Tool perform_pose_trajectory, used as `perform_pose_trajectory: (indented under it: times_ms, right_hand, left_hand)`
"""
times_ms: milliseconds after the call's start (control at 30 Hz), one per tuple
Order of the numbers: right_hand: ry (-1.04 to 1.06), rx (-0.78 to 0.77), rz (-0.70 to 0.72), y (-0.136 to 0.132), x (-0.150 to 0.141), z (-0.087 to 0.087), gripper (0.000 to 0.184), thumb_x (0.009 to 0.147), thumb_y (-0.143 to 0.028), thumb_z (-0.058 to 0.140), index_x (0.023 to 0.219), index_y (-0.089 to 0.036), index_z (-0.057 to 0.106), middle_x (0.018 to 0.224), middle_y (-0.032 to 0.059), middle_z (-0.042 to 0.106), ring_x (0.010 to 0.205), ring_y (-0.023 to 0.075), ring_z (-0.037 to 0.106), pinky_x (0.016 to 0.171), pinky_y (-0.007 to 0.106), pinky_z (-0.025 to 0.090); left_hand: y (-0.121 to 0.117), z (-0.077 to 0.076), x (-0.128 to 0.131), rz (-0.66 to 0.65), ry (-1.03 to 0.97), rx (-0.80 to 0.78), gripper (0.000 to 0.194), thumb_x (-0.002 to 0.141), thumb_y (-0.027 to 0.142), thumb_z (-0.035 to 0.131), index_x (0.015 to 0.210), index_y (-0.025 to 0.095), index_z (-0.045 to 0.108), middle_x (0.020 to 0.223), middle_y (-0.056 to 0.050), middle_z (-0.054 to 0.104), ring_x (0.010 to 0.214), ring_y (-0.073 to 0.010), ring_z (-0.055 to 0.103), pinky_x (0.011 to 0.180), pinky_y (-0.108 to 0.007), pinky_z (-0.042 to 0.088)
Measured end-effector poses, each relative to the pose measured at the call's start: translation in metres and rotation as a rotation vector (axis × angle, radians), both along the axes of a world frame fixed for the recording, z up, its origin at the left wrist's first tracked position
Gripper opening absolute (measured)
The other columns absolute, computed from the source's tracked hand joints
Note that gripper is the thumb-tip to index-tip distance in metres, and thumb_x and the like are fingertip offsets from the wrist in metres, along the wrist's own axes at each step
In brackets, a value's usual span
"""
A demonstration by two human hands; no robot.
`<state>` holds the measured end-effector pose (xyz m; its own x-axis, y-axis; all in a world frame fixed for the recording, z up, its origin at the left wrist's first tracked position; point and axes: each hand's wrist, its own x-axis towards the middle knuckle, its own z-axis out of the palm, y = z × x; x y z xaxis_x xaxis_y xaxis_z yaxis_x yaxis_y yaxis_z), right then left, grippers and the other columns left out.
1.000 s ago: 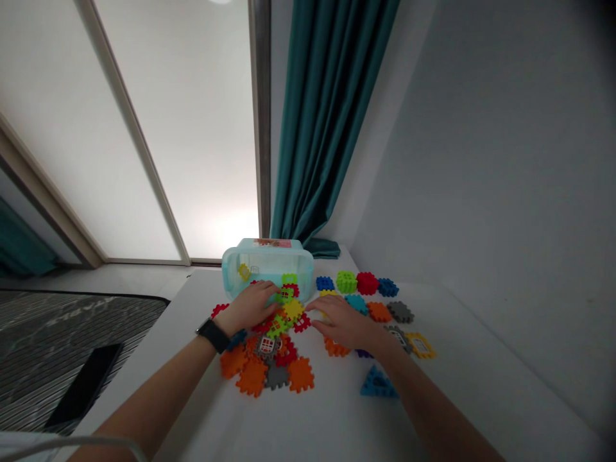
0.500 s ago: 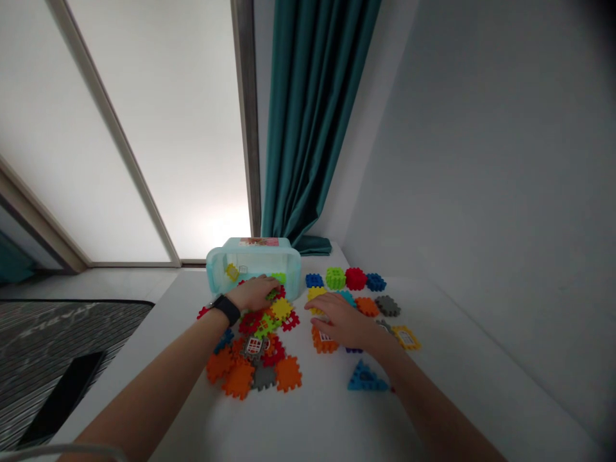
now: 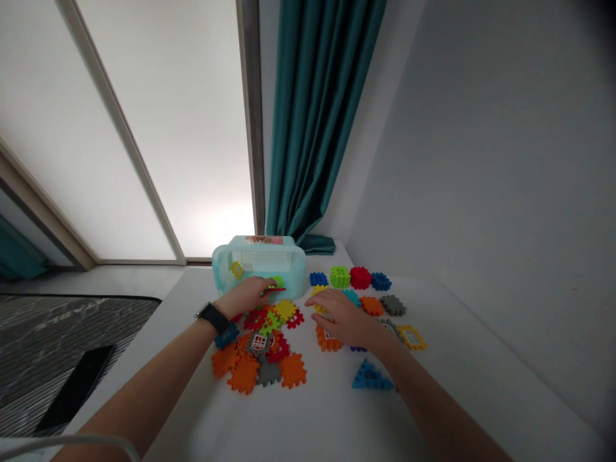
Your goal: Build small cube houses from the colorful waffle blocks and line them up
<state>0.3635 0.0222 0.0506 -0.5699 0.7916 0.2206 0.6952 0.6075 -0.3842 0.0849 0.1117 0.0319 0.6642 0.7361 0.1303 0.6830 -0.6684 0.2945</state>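
Note:
My left hand (image 3: 245,297) is at the front wall of a pale aqua transparent plastic box (image 3: 260,266), its fingertips pinching a thin red interlocking toy block (image 3: 274,289). The box lies on its side, with a yellow block (image 3: 237,269) and a green block (image 3: 276,281) showing inside or against it. Below my hand spreads a heap of red, orange, grey and lime blocks (image 3: 260,346). My right hand (image 3: 344,319) hovers open, fingers spread, above an orange block (image 3: 328,339) and close to a yellow block (image 3: 320,298).
Several blocks stand in a row at the back right of the white table (image 3: 308,417), and a blue triangular block (image 3: 371,377) lies near the front. A teal curtain (image 3: 312,128) and a grey wall (image 3: 481,160) rise behind. A black phone (image 3: 76,388) lies on a striped surface left of the table.
My left hand has moved up off the heap towards the box, and a red block now shows in its fingers. My right hand has barely moved. The view has shifted slightly.

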Motion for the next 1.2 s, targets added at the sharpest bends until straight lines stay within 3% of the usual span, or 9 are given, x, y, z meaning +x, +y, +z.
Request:
perform_pose_trajectory:
  times_ms: [167, 233, 333, 500, 567, 667, 867, 1033, 1200]
  right_hand:
    - [0.095, 0.008, -0.052, -0.003, -0.008, 0.002, 0.026, 0.097, -0.025, 0.049, 0.117, -0.022, 0.066, 0.122, 0.0111, 0.070, 0.117, 0.0269, 0.062, 0.105, 0.046, 0.046]
    - [0.153, -0.001, -0.111, -0.005, -0.014, 0.001, 0.028, 0.097, -0.026, 0.050, 0.121, -0.022, 0.063, 0.119, 0.0108, 0.070, 0.114, 0.0265, 0.063, 0.102, 0.045, 0.047]
    - [0.244, -0.039, -0.171, -0.007, -0.026, 0.000, 0.034, 0.096, -0.027, 0.054, 0.130, -0.023, 0.058, 0.110, 0.0092, 0.071, 0.106, 0.0255, 0.066, 0.097, 0.043, 0.049]
    - [0.336, -0.105, -0.181, -0.011, -0.041, -0.002, 0.031, 0.098, -0.028, 0.051, 0.127, -0.024, 0.060, 0.088, 0.0025, 0.068, 0.080, 0.0202, 0.065, 0.081, 0.035, 0.052]
    - [0.350, -0.100, -0.185, -0.012, -0.043, -0.003, 0.029, 0.099, -0.027, 0.050, 0.125, -0.023, 0.062, 0.090, 0.0031, 0.069, 0.081, 0.0199, 0.065, 0.081, 0.035, 0.052]
    - [0.323, -0.079, -0.144, -0.016, -0.047, -0.006, 0.027, 0.099, -0.026, 0.050, 0.121, -0.022, 0.065, 0.106, 0.0074, 0.072, 0.097, 0.0231, 0.066, 0.090, 0.038, 0.051]
    - [0.171, -0.086, -0.041, -0.030, -0.064, -0.019, 0.025, 0.098, -0.023, 0.053, 0.118, -0.022, 0.069, 0.106, 0.0093, 0.072, 0.103, 0.0260, 0.064, 0.096, 0.042, 0.048]
    - [0.108, -0.044, -0.051, -0.034, -0.073, -0.028, 0.023, 0.096, -0.021, 0.057, 0.115, -0.024, 0.070, 0.101, 0.0079, 0.071, 0.102, 0.0261, 0.063, 0.096, 0.042, 0.047]
    - [0.091, -0.017, -0.063, -0.033, -0.072, -0.031, 0.021, 0.093, -0.021, 0.059, 0.110, -0.025, 0.070, 0.097, 0.0064, 0.071, 0.098, 0.0254, 0.063, 0.093, 0.042, 0.048]
  left_hand:
    - [-0.017, 0.011, 0.000, 0.073, -0.184, -0.056, 0.024, 0.091, 0.030, 0.056, 0.111, 0.020, 0.065, 0.107, -0.006, 0.074, 0.093, -0.0244, 0.068, 0.085, -0.036, 0.051]
    - [-0.030, 0.016, 0.003, 0.093, -0.443, -0.210, 0.021, 0.085, 0.031, 0.064, 0.104, 0.021, 0.065, 0.101, -0.004, 0.073, 0.089, -0.0225, 0.066, 0.082, -0.034, 0.051]
    - [-0.052, 0.020, 0.010, 0.102, -0.653, -0.426, 0.017, 0.081, 0.031, 0.068, 0.095, 0.021, 0.064, 0.091, -0.001, 0.069, 0.081, -0.0189, 0.063, 0.072, -0.029, 0.050]
    - [-0.074, 0.010, 0.017, 0.178, -0.856, -0.706, 0.024, 0.081, 0.038, 0.069, 0.091, 0.021, 0.057, 0.080, 0.002, 0.059, 0.069, -0.0146, 0.056, 0.062, -0.025, 0.047]
    - [-0.076, 0.001, 0.015, 0.242, -0.968, -0.761, 0.020, 0.084, 0.038, 0.064, 0.091, 0.021, 0.056, 0.078, 0.003, 0.057, 0.069, -0.0146, 0.056, 0.064, -0.026, 0.048]
    - [-0.076, -0.010, 0.006, 0.349, -1.119, -0.769, 0.015, 0.082, 0.032, 0.061, 0.090, 0.021, 0.056, 0.080, 0.002, 0.059, 0.072, -0.0152, 0.058, 0.064, -0.025, 0.048]
    - [-0.079, -0.011, -0.004, 0.358, -0.977, -0.520, 0.020, 0.082, 0.038, 0.064, 0.083, 0.019, 0.061, 0.079, 0.001, 0.063, 0.074, -0.0168, 0.058, 0.069, -0.027, 0.047]
    - [-0.082, -0.010, -0.002, 0.359, -1.072, -0.619, 0.036, 0.074, 0.043, 0.075, 0.098, 0.020, 0.061, 0.074, 0.002, 0.064, 0.066, -0.0154, 0.058, 0.061, -0.025, 0.044]
    - [-0.086, -0.010, 0.000, 0.406, -1.161, -0.685, 0.042, 0.070, 0.048, 0.081, 0.094, 0.020, 0.061, 0.065, 0.004, 0.061, 0.058, -0.0129, 0.056, 0.054, -0.022, 0.039]
